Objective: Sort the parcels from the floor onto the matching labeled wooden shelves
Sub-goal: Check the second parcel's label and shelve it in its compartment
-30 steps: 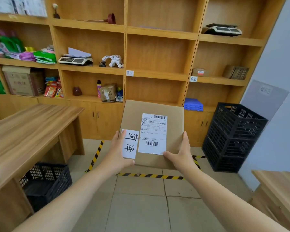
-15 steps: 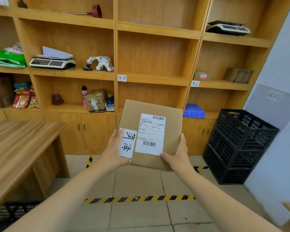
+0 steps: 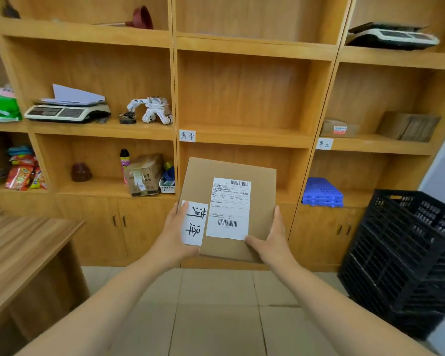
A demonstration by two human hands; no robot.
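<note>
Now a flat cardboard parcel point(image 3: 226, 209) is held up in both hands.

Left hand point(image 3: 175, 237) and right hand point(image 3: 272, 242) clamp its lower corners, fingers wrapped behind, thumbs on its face beside a handwritten white label point(image 3: 194, 223) and a printed shipping label point(image 3: 229, 209). Beyond the hands stands the wooden shelf point(image 3: 242, 136), its edge tag point(image 3: 187, 136) just above the parcel.

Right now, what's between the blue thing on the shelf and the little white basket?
In the head view, the cardboard parcel, held up by both hands, covers the stretch between the blue pallet and the white basket.
</note>
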